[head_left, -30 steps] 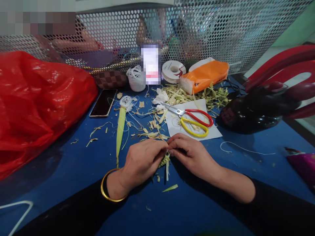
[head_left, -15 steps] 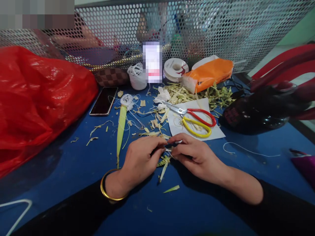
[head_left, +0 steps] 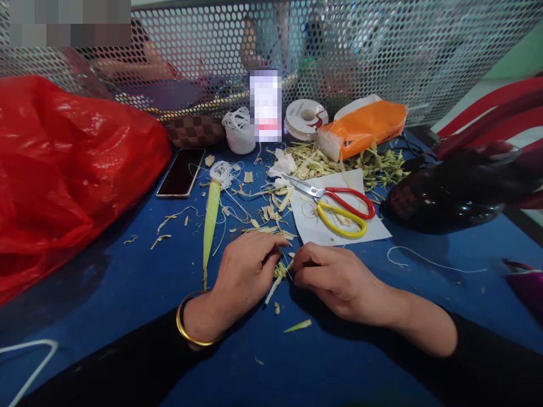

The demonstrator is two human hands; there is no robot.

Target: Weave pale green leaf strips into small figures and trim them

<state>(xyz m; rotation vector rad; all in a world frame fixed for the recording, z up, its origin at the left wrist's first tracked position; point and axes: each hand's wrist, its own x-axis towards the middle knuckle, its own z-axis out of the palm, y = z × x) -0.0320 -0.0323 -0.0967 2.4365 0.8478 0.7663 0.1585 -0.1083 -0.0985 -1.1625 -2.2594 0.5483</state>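
My left hand (head_left: 244, 271), with a gold bangle (head_left: 190, 328) on its wrist, is closed in a pinch on a small woven piece of pale green leaf strips (head_left: 278, 272). Close beside it, my right hand (head_left: 333, 277) is also closed, its fingertips pinching a thin white thread (head_left: 289, 265) next to the woven piece. Both hands rest low over the blue table (head_left: 339, 362). A loose strip end hangs down from the woven piece toward me.
Red-and-yellow scissors (head_left: 335, 204) lie on white paper (head_left: 365, 229) just beyond my hands. A long green leaf (head_left: 210, 217), a phone (head_left: 181, 172), thread spools (head_left: 240, 131), ribbon roll (head_left: 305, 118), orange packet (head_left: 365, 127), leaf scraps (head_left: 373, 164), a red plastic bag (head_left: 63, 169) and a dark device (head_left: 449, 198) surround them. A perforated screen (head_left: 382, 51) closes the back.
My right hand has drawn slightly back toward me and to the right. The woven piece has shifted a little between my fingers, and its loose strip now points down-left.
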